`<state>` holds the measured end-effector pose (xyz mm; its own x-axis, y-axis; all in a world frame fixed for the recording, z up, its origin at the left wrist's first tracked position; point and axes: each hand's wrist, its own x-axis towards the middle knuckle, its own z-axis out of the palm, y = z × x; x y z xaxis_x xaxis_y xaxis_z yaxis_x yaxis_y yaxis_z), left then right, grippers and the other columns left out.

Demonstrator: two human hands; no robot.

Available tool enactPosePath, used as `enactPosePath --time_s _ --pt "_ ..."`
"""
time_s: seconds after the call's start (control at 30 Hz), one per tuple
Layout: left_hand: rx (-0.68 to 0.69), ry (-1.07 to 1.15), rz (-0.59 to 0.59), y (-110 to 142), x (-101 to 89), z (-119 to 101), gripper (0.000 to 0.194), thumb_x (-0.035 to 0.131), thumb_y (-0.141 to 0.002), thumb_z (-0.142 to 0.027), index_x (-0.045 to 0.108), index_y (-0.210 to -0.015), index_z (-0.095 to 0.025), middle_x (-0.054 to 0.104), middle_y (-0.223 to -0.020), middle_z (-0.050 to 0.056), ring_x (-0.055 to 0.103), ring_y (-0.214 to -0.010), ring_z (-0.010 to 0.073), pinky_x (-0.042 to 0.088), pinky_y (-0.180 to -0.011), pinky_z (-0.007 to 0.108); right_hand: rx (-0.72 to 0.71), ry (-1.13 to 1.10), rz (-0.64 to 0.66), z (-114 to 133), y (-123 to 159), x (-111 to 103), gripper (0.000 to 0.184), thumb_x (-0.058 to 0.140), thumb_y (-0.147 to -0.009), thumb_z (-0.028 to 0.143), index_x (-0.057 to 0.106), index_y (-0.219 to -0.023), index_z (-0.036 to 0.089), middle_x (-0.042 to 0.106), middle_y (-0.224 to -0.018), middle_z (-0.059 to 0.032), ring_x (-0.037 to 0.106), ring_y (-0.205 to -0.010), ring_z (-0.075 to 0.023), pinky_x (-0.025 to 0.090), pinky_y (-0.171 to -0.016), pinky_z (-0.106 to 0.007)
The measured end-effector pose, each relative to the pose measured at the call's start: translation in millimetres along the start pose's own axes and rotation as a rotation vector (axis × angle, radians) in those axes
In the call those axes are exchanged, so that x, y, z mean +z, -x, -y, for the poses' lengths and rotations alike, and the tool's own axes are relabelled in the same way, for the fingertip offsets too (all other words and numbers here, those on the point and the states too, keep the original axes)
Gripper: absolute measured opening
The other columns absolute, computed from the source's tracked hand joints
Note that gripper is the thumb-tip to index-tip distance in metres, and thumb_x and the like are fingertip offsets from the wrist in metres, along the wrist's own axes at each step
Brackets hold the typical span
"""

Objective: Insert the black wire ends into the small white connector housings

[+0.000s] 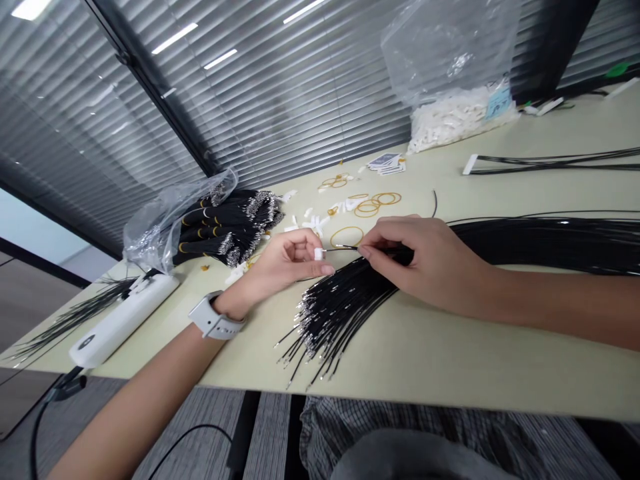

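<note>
Between the thumb and fingers of my left hand [295, 257] is a small white connector housing [319, 254]. My right hand [417, 260] pinches a thin black wire [345, 247] near its end. That wire's tip points at the housing; whether it is inside cannot be made out. Under and beside my right hand lies a thick bundle of black wires [350, 287], their silvery crimped ends fanned out toward the table's front edge. The bundle runs off to the right beneath my right forearm.
Rubber bands [377, 203] and white scraps lie behind my hands. Bundled wires [225, 227] in a plastic bag stand back left, near a white power strip [125, 320]. A bag of white connectors [450, 120] leans against the window. More wires [550, 160] lie at right.
</note>
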<state>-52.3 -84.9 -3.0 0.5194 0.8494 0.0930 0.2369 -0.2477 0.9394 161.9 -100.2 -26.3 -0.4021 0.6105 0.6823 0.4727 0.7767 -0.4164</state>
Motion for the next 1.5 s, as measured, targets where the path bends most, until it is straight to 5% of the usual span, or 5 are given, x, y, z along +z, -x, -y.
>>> enactPosePath --time_s 0.37,1.1,1.5 --pt "-0.002 0.042 -0.039 -1.1 0.4 0.1 0.026 0.074 -0.063 -0.017 0.05 -0.07 -0.011 0.049 -0.057 -0.004 0.042 -0.048 0.0023 0.033 -0.044 0.014 -0.002 -0.001 -0.01 1.3 0.1 0.3 0.01 0.051 -0.076 0.011 0.057 -0.07 0.016 0.058 -0.065 0.0021 0.05 -0.06 -0.0083 0.038 -0.06 -0.022" --pt "0.015 0.074 0.019 0.4 2.4 -3.0 0.022 0.072 -0.064 -0.011 0.051 -0.071 -0.011 0.054 -0.063 -0.003 0.051 -0.055 0.0029 0.043 -0.052 0.012 -0.028 0.015 0.003 -0.5 1.2 0.2 0.01 0.05 -0.076 0.012 0.057 -0.07 0.017 0.059 -0.066 0.0021 0.05 -0.06 -0.0092 0.039 -0.062 -0.023" --pt "0.003 -0.139 0.016 0.4 2.7 -1.3 0.028 0.073 -0.065 -0.022 0.047 -0.068 -0.011 0.048 -0.062 -0.003 0.043 -0.054 0.0039 0.035 -0.049 0.016 -0.064 0.043 0.004 -2.2 1.8 3.4 0.009 0.05 -0.076 0.011 0.055 -0.07 0.016 0.057 -0.065 0.0023 0.048 -0.06 -0.0086 0.037 -0.065 -0.024"
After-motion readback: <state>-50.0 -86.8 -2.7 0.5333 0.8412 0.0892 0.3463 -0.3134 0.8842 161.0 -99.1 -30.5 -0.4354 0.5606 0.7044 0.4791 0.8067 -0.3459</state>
